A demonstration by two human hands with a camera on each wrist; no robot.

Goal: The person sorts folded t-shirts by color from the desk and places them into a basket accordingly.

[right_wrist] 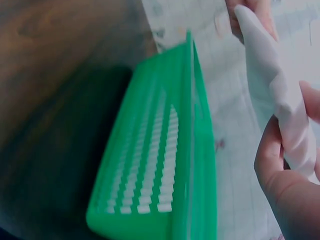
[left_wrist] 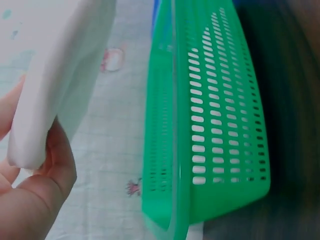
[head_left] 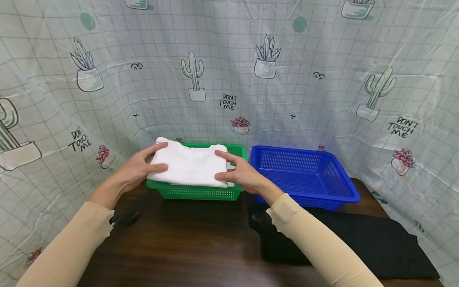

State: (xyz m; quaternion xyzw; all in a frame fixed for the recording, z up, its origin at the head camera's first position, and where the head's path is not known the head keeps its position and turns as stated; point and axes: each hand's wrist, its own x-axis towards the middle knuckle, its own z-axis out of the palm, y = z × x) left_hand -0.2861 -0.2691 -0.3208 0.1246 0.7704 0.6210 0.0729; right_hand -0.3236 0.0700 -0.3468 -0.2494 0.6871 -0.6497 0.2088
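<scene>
A folded white shirt [head_left: 190,165], with a dip like a neckline along its far edge, is held up over the green basket [head_left: 199,194]. My left hand [head_left: 140,163] pinches its left end between thumb and fingers. At the right end, my right hand [head_left: 244,171] grips it the same way. In the left wrist view, the shirt [left_wrist: 65,75] hangs apart from the basket rim [left_wrist: 180,150]. The right wrist view also has it [right_wrist: 280,90] raised off the basket. Something white [head_left: 230,175] shows inside the basket beside the shirt; most of the interior is hidden.
A blue basket [head_left: 290,175] stands right of the green one. In front of it, black cloth [head_left: 358,243] lies on the dark wooden table [head_left: 186,243], partly under my right forearm. A patterned curtain [head_left: 161,91] hangs behind and at both sides.
</scene>
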